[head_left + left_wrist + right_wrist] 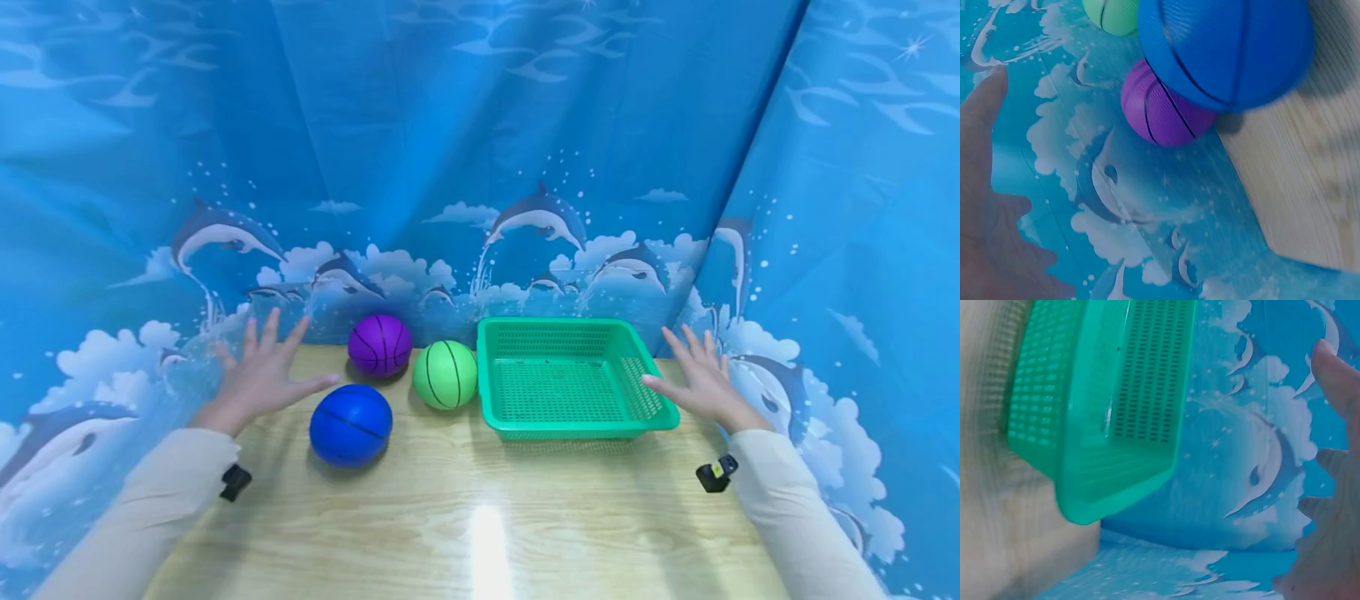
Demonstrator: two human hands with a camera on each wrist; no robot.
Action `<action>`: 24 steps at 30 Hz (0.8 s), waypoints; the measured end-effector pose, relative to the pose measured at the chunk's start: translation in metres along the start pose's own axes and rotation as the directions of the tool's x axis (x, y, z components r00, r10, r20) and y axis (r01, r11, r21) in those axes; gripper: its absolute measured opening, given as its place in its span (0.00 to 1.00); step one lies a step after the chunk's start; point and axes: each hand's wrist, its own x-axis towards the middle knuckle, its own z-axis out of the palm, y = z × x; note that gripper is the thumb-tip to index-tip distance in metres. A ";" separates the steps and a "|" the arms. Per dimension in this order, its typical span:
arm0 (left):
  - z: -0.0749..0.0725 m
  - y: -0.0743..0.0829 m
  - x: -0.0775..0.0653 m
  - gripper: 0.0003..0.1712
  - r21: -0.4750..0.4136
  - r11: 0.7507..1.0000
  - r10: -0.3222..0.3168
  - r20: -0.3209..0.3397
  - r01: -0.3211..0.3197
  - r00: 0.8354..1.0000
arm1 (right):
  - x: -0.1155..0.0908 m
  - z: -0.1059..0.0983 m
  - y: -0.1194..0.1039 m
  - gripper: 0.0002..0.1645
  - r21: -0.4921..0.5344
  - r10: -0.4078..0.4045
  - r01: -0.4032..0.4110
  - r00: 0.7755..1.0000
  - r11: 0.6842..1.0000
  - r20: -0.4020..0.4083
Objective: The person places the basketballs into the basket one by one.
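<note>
My left hand (261, 375) hovers with fingers spread at the left of the table, nearest to a blue ball (351, 426) with black lines. Behind that ball lies a purple ball (380, 346), and a light green ball (446, 375) sits to its right, close against a green plastic basket (577, 433). In the head view the basket shows nothing inside its perforated walls. Off the basket's right end, my right hand (701, 379) is held with fingers spread, holding nothing. The left wrist view shows the left hand (991, 206) apart from the blue ball (1229, 50) and purple ball (1163, 109).
A pale wood-grain table (420, 525) carries the balls and basket. Blue curtains (420, 150) printed with dolphins and clouds stand directly behind the table and along both sides. A small black wrist camera (716, 473) is on the right wrist, another camera (236, 482) on the left.
</note>
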 end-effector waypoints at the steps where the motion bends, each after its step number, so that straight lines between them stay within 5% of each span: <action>1: 0.001 0.003 0.002 0.64 -0.006 1.000 -0.001 0.003 0.001 1.000 | -0.001 0.001 0.003 0.55 0.008 0.004 -0.004 1.000 1.000 0.001; 14: 0.037 0.040 0.032 0.65 -0.115 0.993 0.030 0.010 -0.028 1.000 | -0.013 0.029 0.050 0.55 0.149 0.068 -0.071 0.997 0.986 0.025; 24: 0.063 0.065 0.053 0.66 -0.175 0.983 0.063 -0.007 -0.063 0.998 | -0.025 0.053 0.065 0.56 0.305 0.155 -0.179 0.983 0.936 0.099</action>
